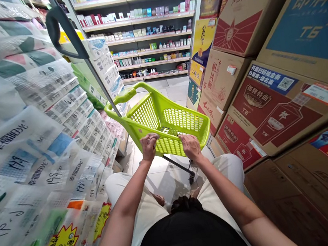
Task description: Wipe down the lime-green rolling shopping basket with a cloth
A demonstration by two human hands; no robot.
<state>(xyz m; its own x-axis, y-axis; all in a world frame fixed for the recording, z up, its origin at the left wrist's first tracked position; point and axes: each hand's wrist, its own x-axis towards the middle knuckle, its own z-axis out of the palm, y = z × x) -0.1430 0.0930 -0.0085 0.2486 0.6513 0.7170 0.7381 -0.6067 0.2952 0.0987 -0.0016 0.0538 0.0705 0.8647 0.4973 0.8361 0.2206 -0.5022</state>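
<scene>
A lime-green plastic wheeled shopping basket (181, 116) with perforated walls stands tilted in front of my knees. My right hand (191, 147) is closed over its near rim, fingers curled to the inside. At the same rim, further left, my left hand (149, 147) is bunched into a fist; a small greyish, crumpled bit shows at its fingers, too small to name. The basket's long grey pull handle (66, 35) rises at the upper left with a dark looped grip. Beneath the basket a dark caster (191, 175) rests on the tiles. Inside, the visible floor of the basket is partly hidden by the near wall.
Stacked packs of paper tissue (48, 156) with price signs rise close on my left. Cardboard cartons (272, 106) are piled high on the right. Across the aisle, shelves (139, 38) hold many small boxes and bottles. Pale floor tiles (175, 195) run between my legs.
</scene>
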